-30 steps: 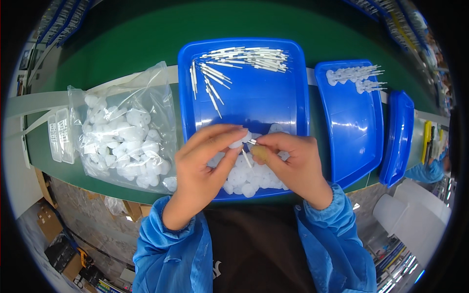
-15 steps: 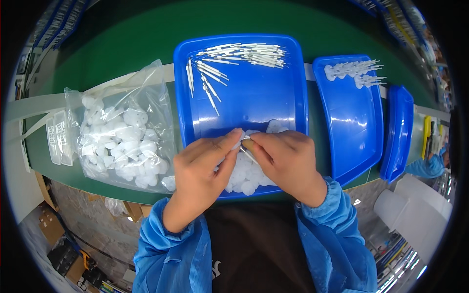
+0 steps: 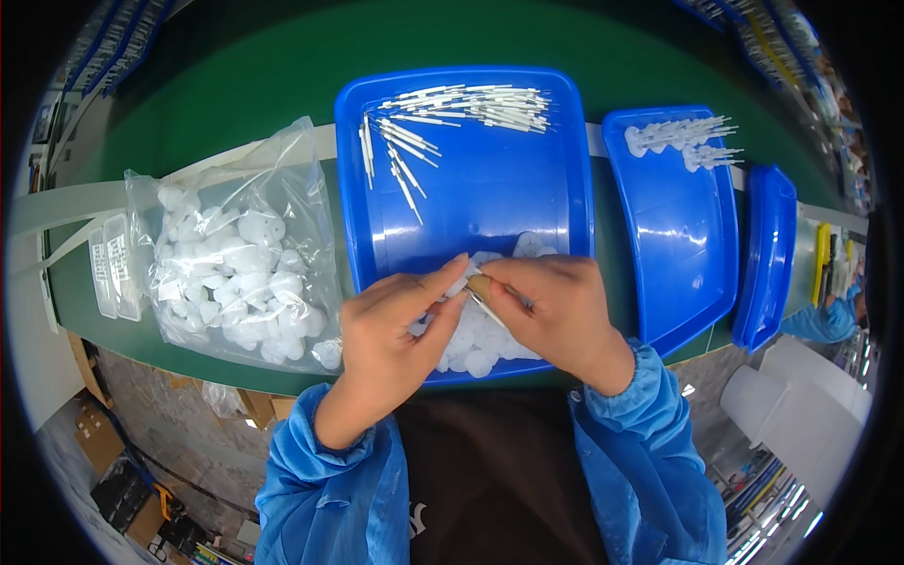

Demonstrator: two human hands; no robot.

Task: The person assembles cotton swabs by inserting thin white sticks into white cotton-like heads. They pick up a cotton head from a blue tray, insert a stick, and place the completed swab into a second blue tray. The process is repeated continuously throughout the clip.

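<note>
Over the near side of a large blue tray [image 3: 452, 193], my two hands meet at the fingertips. My left hand [image 3: 391, 330] pinches a small translucent white plastic piece [image 3: 460, 284] between thumb and forefinger. A thin white stick [image 3: 490, 311] is gripped by my right hand [image 3: 563, 315], its upper end at the plastic piece; whether it is inserted is hidden by the fingers. Something tan [image 3: 478, 285] covers my right thumb tip. Beneath the hands lies a heap of similar white plastic pieces [image 3: 480, 348]. Many white sticks with thin ends [image 3: 480, 104] lie along the tray's far side.
A clear plastic bag [image 3: 231, 273] full of white pieces lies on the left, beside flat clear cases [image 3: 115, 264]. On the right, another blue tray [image 3: 673, 235] holds pieces with sticks attached [image 3: 678, 138]. Beyond it are narrow blue trays [image 3: 767, 259]. A white chair-like object [image 3: 800, 395] stands at lower right.
My right hand has tilted slightly, and the stick now slants down toward its palm. Both hands stay together over the heap; the trays and bag have not moved.
</note>
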